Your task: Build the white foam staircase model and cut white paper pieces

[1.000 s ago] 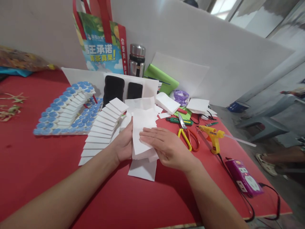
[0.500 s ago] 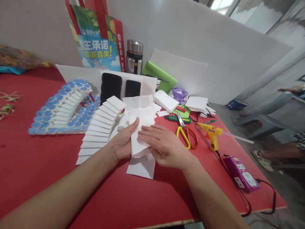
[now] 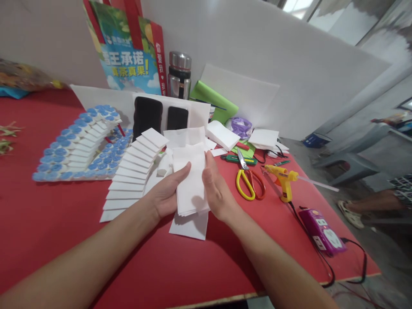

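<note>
A stack of white paper sheets [image 3: 190, 182] is held from its left side by my left hand [image 3: 165, 191], thumb on the top sheet and fingers hidden beneath. Along the stack's right edge my right hand [image 3: 216, 189] stands on its side, fingers stretched out and palm against the sheets. Under the stack's near end a separate white sheet [image 3: 189, 227] pokes out over the red table [image 3: 180, 274]. Just left of my hands is a fanned, step-like row of white strips [image 3: 130, 176]. More white paper [image 3: 183, 137] lies behind the stack.
A blue-and-white stepped model [image 3: 64, 159] stands at left. To the right are scissors [image 3: 246, 189], a green cutter [image 3: 238, 159], a yellow glue gun [image 3: 285, 182] and a purple power strip [image 3: 323, 231] with cords. Phones [image 3: 147, 118], a metal flask [image 3: 179, 77] and a bag [image 3: 127, 60] stand behind.
My right hand has moved from lying flat across the top of the stack to its right edge, turned on its side. My left hand keeps its hold.
</note>
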{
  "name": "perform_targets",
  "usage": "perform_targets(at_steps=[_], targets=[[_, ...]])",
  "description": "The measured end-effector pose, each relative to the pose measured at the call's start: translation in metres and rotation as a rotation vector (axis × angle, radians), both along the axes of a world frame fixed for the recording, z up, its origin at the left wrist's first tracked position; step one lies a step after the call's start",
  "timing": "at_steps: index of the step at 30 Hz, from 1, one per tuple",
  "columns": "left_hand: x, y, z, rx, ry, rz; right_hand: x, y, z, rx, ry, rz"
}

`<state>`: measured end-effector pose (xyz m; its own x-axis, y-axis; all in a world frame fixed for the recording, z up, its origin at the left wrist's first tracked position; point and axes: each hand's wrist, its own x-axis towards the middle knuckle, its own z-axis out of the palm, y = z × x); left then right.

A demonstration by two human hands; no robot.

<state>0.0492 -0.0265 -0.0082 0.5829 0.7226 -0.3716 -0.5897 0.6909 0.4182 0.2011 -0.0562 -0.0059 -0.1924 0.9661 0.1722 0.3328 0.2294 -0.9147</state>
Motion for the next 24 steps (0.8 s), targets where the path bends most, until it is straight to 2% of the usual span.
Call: perform_targets(at_steps=[3,8,10,13,15,18,21,23,24], targets=[[0.0,0.001,-0.005,-0.029,0.027,-0.044,0.01,0.001,0.007,-0.024,0.028,-0.072],[0.001,-0.004,-0.011,-0.116,0.04,-0.206,0.039,0.031,0.013,0.185,-0.015,-0.401],[0.003,-0.006,-0.011,-0.119,0.042,-0.238,0.044,0.049,0.018,0.231,-0.108,-0.377],[0.004,-0.008,-0.01,-0.114,0.023,-0.273,0.037,0.074,0.03,0.264,-0.333,-0.153],[0.004,-0.008,-0.011,-0.122,0.011,-0.297,0.023,0.085,0.036,0.216,-0.471,-0.046],[0.004,-0.007,-0.012,-0.133,0.011,-0.285,-0.005,0.096,0.038,0.151,-0.656,-0.115],[0.004,-0.007,-0.013,-0.143,0.021,-0.257,-0.021,0.105,0.034,0.215,-0.873,-0.192],[0.003,-0.007,-0.014,-0.148,0.019,-0.256,-0.015,0.11,0.033,0.24,-0.857,-0.223],[0.002,-0.007,-0.014,-0.145,0.018,-0.258,-0.006,0.112,0.033,0.23,-0.764,-0.257]])
